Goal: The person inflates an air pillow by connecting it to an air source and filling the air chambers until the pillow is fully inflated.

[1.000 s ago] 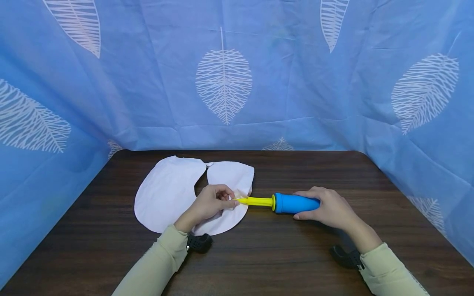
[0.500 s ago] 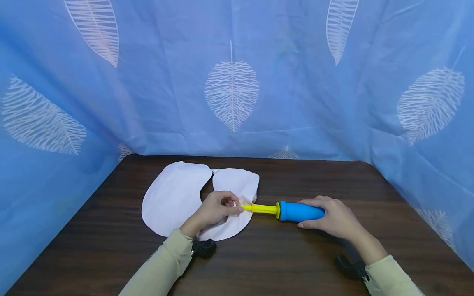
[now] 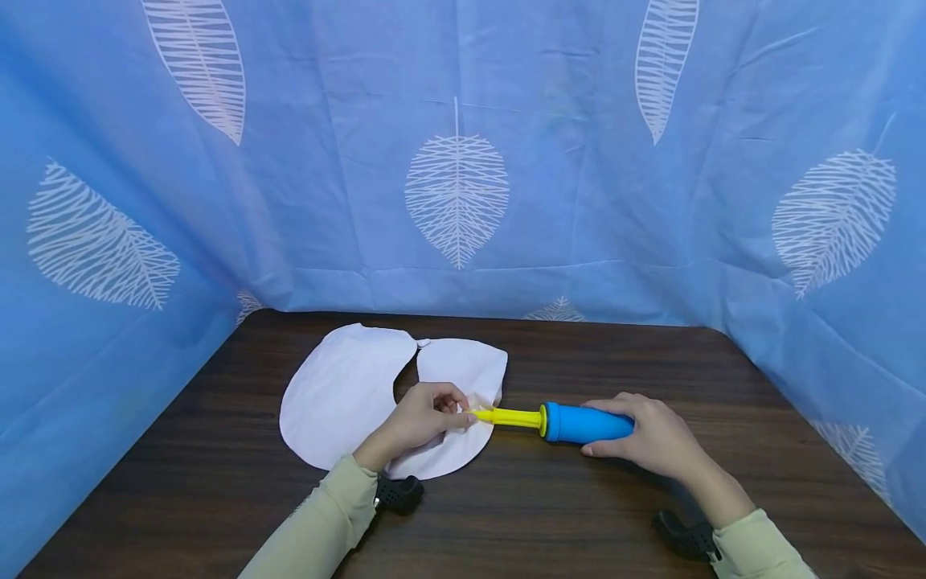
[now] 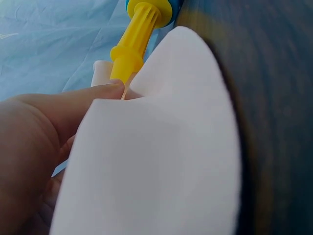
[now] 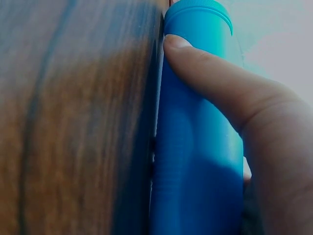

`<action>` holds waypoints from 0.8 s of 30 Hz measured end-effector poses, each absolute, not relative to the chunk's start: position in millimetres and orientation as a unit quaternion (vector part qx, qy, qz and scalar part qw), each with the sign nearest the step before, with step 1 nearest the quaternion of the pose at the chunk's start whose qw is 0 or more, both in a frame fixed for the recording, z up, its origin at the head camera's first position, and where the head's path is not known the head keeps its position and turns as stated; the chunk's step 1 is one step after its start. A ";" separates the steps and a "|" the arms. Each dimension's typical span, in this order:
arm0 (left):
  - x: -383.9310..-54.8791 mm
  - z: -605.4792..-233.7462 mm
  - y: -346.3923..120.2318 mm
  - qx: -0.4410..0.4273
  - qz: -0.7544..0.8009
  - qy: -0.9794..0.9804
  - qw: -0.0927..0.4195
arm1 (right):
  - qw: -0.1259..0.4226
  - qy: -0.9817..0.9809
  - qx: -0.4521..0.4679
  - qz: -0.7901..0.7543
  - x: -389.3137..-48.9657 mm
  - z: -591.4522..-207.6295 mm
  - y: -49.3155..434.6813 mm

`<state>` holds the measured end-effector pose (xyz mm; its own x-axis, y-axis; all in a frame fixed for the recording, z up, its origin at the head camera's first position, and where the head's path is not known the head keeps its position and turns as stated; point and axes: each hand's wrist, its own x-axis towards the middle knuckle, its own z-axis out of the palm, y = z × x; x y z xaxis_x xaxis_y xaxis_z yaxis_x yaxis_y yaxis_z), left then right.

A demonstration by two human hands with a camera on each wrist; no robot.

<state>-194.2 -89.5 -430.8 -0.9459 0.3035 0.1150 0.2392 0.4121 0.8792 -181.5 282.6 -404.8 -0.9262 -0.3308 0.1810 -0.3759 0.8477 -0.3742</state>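
A flat white U-shaped inflatable neck pillow (image 3: 340, 402) lies on the table, its two ends meeting at the far side. Over its right lobe, my left hand (image 3: 419, 422) pinches the pillow's fabric where the yellow nozzle (image 3: 514, 417) of a hand pump comes in. In the left wrist view, the thumb lies right at the nozzle tip (image 4: 122, 68), beside a fold of the white fabric (image 4: 156, 156); the valve is hidden. My right hand (image 3: 658, 434) grips the pump's blue barrel (image 3: 582, 424), thumb along the near side. The barrel (image 5: 195, 137) lies close over the tabletop in the right wrist view.
A dark wood-grain table (image 3: 579, 515) carries everything. Blue cloth (image 3: 564, 177) with white leaf prints hangs behind it and along both sides. A black wrist strap piece (image 3: 400, 494) sits under the left wrist, another black piece (image 3: 683, 535) under the right.
The whole head view has shifted slightly down and to the right, from camera movement. Both hands keep the same hold, and pump and pillow stay in place relative to each other.
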 end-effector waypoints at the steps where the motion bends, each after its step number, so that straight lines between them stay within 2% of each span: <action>1: -194.4 -430.4 -90.9 0.161 0.517 0.840 0.030 | 0.055 -0.959 0.185 0.206 -182.6 -404.1 281.4; 8: -195.3 -431.7 -91.4 0.163 0.516 0.840 0.025 | 0.043 -0.959 0.188 0.208 -183.6 -402.2 281.5; 15: -196.3 -436.1 -75.7 0.181 0.513 0.838 0.042 | 0.040 -0.966 0.168 0.195 -172.3 -407.9 298.4; 24: -192.8 -433.1 -89.7 0.164 0.500 0.850 0.021 | 0.046 -0.958 0.192 0.206 -181.7 -407.1 282.6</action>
<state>-192.8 -89.7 -433.1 -0.9453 0.2997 0.1285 0.2578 0.4454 0.8574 -181.7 282.6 -407.1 -0.9220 -0.3487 0.1679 -0.3870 0.8416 -0.3768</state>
